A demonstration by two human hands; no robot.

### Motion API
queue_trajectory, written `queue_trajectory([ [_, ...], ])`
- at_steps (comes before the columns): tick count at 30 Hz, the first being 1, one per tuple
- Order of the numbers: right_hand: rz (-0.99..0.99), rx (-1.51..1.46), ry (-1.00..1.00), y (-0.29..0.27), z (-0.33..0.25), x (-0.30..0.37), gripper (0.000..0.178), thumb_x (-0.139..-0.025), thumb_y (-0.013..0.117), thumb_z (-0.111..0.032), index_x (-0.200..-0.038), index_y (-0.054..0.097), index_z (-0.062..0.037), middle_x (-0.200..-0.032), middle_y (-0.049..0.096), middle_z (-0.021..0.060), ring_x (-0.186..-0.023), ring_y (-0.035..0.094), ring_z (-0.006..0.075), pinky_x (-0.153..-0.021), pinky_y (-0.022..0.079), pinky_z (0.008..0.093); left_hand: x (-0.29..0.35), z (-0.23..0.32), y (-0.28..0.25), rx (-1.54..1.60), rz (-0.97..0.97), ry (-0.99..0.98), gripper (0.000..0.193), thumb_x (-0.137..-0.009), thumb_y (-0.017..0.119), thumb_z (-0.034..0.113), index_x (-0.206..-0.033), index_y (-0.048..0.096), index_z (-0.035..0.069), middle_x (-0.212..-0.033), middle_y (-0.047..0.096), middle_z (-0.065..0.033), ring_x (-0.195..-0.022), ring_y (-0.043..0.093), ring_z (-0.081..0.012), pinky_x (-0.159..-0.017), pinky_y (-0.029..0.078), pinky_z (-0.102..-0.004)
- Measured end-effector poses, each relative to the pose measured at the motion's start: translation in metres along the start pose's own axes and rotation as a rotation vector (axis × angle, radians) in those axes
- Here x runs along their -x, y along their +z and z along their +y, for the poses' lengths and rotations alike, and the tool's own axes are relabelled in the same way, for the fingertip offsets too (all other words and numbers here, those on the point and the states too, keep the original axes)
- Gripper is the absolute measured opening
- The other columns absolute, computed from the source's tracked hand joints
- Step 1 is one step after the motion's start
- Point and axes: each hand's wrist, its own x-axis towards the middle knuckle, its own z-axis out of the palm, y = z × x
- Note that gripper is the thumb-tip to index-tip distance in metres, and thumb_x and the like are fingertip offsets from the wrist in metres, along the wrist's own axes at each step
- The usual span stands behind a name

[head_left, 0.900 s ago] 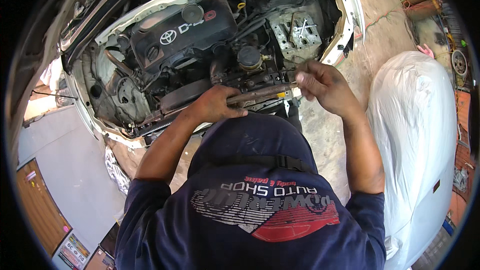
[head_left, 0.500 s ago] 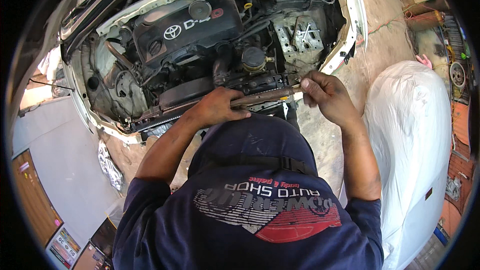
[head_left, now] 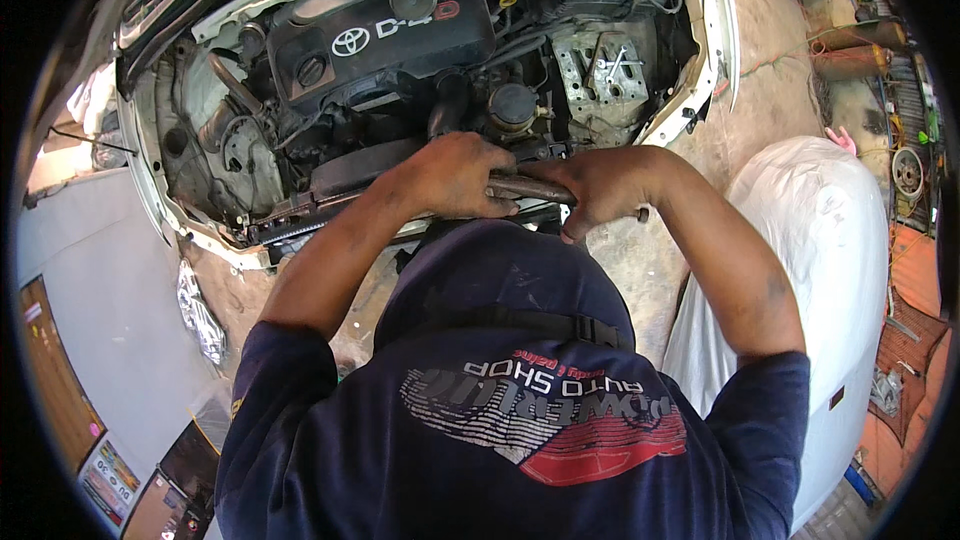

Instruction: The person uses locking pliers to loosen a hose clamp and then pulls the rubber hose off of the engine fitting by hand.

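A brown, rod-shaped metal piece (head_left: 535, 187) is held crosswise in front of my chest, at the near edge of the engine bay. My left hand (head_left: 460, 177) is closed around its left part. Farther right, my right hand (head_left: 612, 183) has its fingers wrapped over the same piece, thumb on the near side. A dark tip shows beyond the right palm, in line with the rod. Both hands cover much of the piece, so its exact kind is unclear. Just beyond them lies the radiator's top edge (head_left: 290, 225).
A black engine cover (head_left: 390, 40) fills the bay's middle. Several wrenches (head_left: 612, 65) rest on a perforated metal plate (head_left: 575, 80) at right. The white body frame (head_left: 710, 60) borders the bay. A large plastic-wrapped object (head_left: 800, 240) stands to my right; a grey panel (head_left: 110, 270) is at left.
My right hand has moved left and inward, from the rod's right tip to a wrapped grip over it. My left hand has risen slightly and moved right, still on the rod.
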Motion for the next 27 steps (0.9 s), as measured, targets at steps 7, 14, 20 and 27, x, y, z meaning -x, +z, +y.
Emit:
queue_trajectory([
  [7, 0.084, -0.029, -0.027, -0.031, 0.017, -0.044, 0.069, -0.077, 0.072, -0.019, -0.142, 0.054, -0.0069, -0.11, 0.068, 0.0098, -0.095, 0.064, 0.0216, -0.085, 0.053, 0.0367, 0.01, -0.028, -0.034, 0.282, 0.098, -0.108, 0.071, -0.079, 0.088, 0.035, -0.136, 0.061, 0.001, -0.127, 0.069, -0.0228, -0.119, 0.066, -0.0357, -0.103, 0.052, -0.0422],
  [14, 0.008, -0.293, 0.107, -0.046, 0.007, -0.063, 0.043, -0.075, 0.062, -0.006, -0.118, 0.061, -0.0041, -0.077, 0.056, -0.0003, -0.059, 0.049, 0.0094, -0.051, 0.039, 0.0266, 0.074, -0.103, 0.014, 0.472, 0.591, -0.451, 0.082, -0.084, 0.085, 0.03, -0.15, 0.045, 0.002, -0.135, 0.064, -0.0258, -0.13, 0.061, -0.038, -0.112, 0.047, -0.0427],
  [20, 0.014, -0.076, 0.248, -0.047, -0.009, -0.075, 0.053, -0.075, 0.061, -0.004, -0.128, 0.06, -0.0012, -0.092, 0.063, 0.0041, -0.075, 0.059, 0.0147, -0.067, 0.05, 0.0299, 0.066, -0.078, 0.074, 0.559, 0.644, -0.529, 0.087, -0.085, 0.085, 0.032, -0.153, 0.041, 0.001, -0.135, 0.063, -0.0286, -0.128, 0.061, -0.04, -0.111, 0.047, -0.0445],
  [27, 0.066, -0.202, 0.215, -0.046, 0.016, -0.074, 0.058, -0.078, 0.063, -0.013, -0.135, 0.061, -0.0064, -0.105, 0.07, 0.013, -0.092, 0.064, 0.0209, -0.085, 0.052, 0.0328, 0.047, -0.071, 0.081, 0.572, 0.663, -0.548, 0.09, -0.085, 0.084, 0.038, -0.154, 0.041, 0.001, -0.141, 0.058, -0.0279, -0.134, 0.054, -0.039, -0.114, 0.043, -0.0454],
])
